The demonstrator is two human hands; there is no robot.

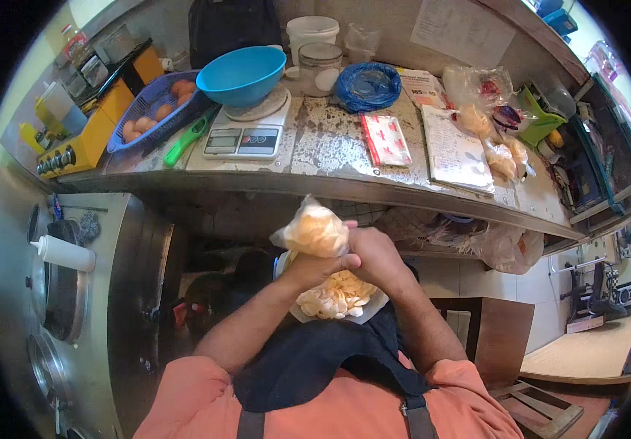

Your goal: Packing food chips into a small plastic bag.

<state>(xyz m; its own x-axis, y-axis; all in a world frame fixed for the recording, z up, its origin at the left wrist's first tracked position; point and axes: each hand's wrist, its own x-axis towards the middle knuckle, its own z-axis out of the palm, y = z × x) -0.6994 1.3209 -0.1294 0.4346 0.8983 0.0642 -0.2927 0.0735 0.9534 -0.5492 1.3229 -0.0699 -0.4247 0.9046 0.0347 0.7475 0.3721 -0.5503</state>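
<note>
A clear plastic bag of pale yellow chips or slices [315,228] is held up in front of me, below the counter edge. My left hand [315,269] grips its lower part. My right hand [376,252] is closed at the bag's right side, touching the left thumb; whether its fingers pinch the plastic is hidden. Beneath both hands, more of the pale pieces [337,296] lie in a container lined with clear plastic [378,304], close to my dark apron.
On the counter [315,159] are a digital scale [244,140] bearing a blue bowl [241,77], an egg basket [156,129], a green-handled tool [186,142], a red-and-white packet [386,140], a notebook [455,148] and small filled bags [502,159]. A squeeze bottle [65,253] lies left.
</note>
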